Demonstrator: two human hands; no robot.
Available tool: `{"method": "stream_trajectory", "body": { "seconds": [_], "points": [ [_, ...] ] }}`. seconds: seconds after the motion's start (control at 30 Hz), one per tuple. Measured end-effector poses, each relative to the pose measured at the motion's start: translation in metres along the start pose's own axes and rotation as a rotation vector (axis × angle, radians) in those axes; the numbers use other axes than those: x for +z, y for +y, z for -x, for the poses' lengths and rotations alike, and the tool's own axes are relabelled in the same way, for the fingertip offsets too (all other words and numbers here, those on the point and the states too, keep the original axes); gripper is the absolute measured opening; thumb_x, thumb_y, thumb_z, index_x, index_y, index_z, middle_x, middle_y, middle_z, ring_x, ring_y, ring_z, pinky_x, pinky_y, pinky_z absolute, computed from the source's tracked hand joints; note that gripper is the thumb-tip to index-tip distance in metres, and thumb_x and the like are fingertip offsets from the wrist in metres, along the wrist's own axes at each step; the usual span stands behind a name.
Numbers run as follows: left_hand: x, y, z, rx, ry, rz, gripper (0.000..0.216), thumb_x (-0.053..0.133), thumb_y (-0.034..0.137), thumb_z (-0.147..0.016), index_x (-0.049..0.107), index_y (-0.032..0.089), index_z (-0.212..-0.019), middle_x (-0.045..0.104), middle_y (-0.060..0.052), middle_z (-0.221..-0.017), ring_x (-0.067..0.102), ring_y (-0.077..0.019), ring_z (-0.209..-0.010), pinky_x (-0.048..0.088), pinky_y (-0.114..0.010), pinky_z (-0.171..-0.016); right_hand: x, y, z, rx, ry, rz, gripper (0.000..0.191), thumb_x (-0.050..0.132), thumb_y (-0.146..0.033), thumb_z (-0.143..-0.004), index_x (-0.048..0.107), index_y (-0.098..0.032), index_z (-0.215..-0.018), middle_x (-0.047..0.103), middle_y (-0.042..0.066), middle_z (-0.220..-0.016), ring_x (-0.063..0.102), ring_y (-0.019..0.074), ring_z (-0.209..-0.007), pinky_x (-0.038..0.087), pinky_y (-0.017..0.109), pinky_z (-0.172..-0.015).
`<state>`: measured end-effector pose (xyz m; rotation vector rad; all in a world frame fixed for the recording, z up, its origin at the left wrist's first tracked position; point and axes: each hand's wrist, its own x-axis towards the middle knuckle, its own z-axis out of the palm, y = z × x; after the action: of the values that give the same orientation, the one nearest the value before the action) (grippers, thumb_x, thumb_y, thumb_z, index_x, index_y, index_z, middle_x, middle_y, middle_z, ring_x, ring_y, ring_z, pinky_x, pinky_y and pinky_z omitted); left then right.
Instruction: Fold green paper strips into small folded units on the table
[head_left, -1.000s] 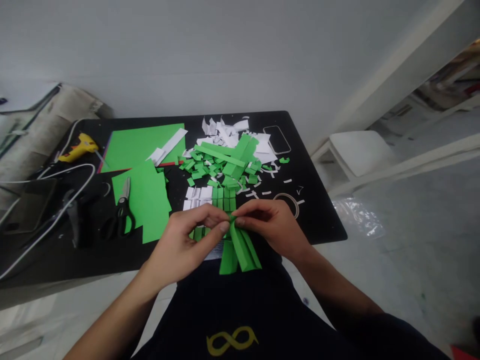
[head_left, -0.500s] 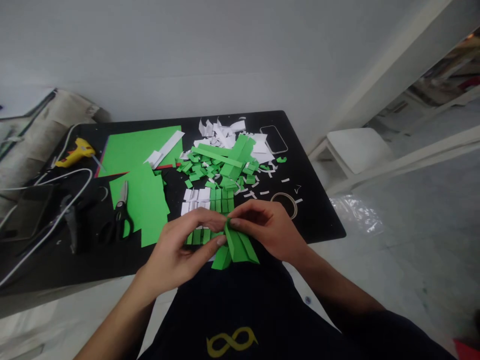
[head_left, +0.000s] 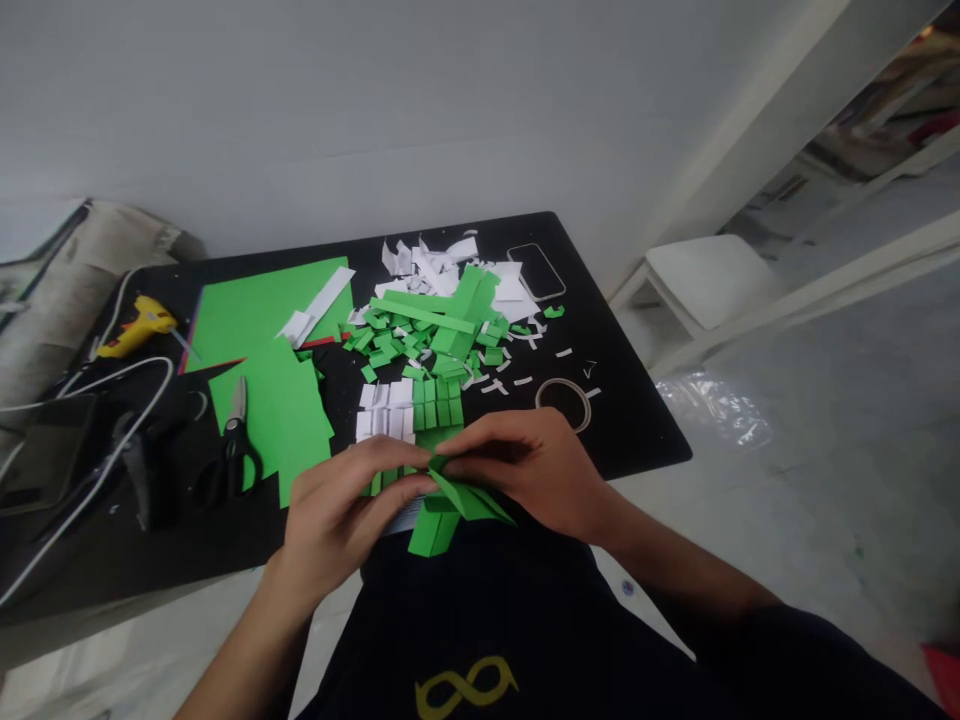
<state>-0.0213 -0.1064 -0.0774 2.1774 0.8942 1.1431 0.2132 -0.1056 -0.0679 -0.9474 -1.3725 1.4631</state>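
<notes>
A folded green paper strip (head_left: pixel 471 500) is pinched at its far end between my left hand (head_left: pixel 349 515) and my right hand (head_left: pixel 536 465), just over the table's near edge. Both hands are closed, thumbs against forefingers. Below it a second folded green strip (head_left: pixel 433 530) pokes out toward my body. Under and beyond my fingers lie rows of small folded paper pieces, white ones (head_left: pixel 386 402) on the left and green ones (head_left: pixel 437 400) on the right; my hands hide part of them.
Behind the rows is a heap of green cut pieces (head_left: pixel 386 345) and white scraps (head_left: pixel 442 265). Scissors (head_left: pixel 236 440) rest on green sheets (head_left: pixel 296 420) at left, near a yellow glue gun (head_left: pixel 139 325) and white cable. A tape roll (head_left: pixel 587 410) lies right; a white stool (head_left: pixel 709 285) stands beyond.
The pinched green strip has tilted flatter, its near end swinging a little to the right relative to my fingers. Both hands keep hold of it. The whole view has shifted slightly.
</notes>
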Motion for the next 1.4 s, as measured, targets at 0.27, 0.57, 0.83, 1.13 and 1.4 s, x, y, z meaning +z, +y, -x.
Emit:
{"method": "stream_trajectory", "body": {
  "seconds": [0.27, 0.57, 0.83, 1.13, 1.4],
  "points": [
    [-0.001, 0.001, 0.004, 0.035, 0.023, 0.026, 0.023, 0.077, 0.010, -0.096, 0.076, 0.022, -0.115, 0.083, -0.005, -0.100, 0.079, -0.0179, -0.090, 0.065, -0.028, -0.079, 0.001, 0.000, 0.002, -0.155, -0.002, 0.088, 0.015, 0.087, -0.021, -0.090, 0.088, -0.026, -0.105, 0.087, 0.002, -0.097, 0.084, 0.0192, -0.087, 0.069, 0.030, -0.081],
    [0.001, -0.001, 0.008, 0.002, 0.073, 0.060, 0.022, 0.079, 0.012, -0.095, 0.079, 0.024, -0.114, 0.084, -0.004, -0.097, 0.081, -0.0198, -0.086, 0.067, -0.031, -0.077, 0.002, -0.003, 0.005, -0.285, -0.009, 0.152, 0.015, 0.081, -0.017, -0.096, 0.087, -0.026, -0.107, 0.087, 0.003, -0.099, 0.084, 0.0192, -0.090, 0.067, 0.030, -0.081],
    [0.004, -0.001, 0.015, -0.092, 0.096, 0.075, 0.023, 0.078, 0.015, -0.097, 0.080, 0.030, -0.114, 0.084, -0.003, -0.096, 0.080, -0.0209, -0.085, 0.066, -0.034, -0.071, 0.007, -0.005, 0.007, -0.244, 0.016, 0.161, 0.017, 0.083, -0.020, -0.095, 0.082, -0.025, -0.111, 0.087, 0.002, -0.104, 0.085, 0.0187, -0.094, 0.069, 0.030, -0.089],
    [0.005, -0.006, 0.025, -0.087, 0.149, 0.085, 0.026, 0.078, 0.010, -0.094, 0.080, 0.027, -0.114, 0.084, -0.003, -0.100, 0.081, -0.0199, -0.091, 0.068, -0.031, -0.078, 0.008, -0.004, 0.008, -0.288, 0.013, 0.193, 0.017, 0.081, -0.020, -0.096, 0.080, -0.024, -0.113, 0.087, 0.003, -0.106, 0.085, 0.0188, -0.097, 0.069, 0.030, -0.091],
    [-0.006, -0.004, 0.013, 0.040, -0.059, 0.049, 0.032, 0.076, 0.016, -0.098, 0.076, 0.026, -0.128, 0.083, -0.009, -0.110, 0.081, -0.0229, -0.098, 0.067, -0.032, -0.081, 0.004, -0.008, 0.010, -0.198, -0.030, 0.211, 0.026, 0.082, -0.025, -0.095, 0.077, -0.025, -0.121, 0.085, 0.001, -0.098, 0.083, 0.0179, -0.089, 0.068, 0.029, -0.086]
  ]
}}
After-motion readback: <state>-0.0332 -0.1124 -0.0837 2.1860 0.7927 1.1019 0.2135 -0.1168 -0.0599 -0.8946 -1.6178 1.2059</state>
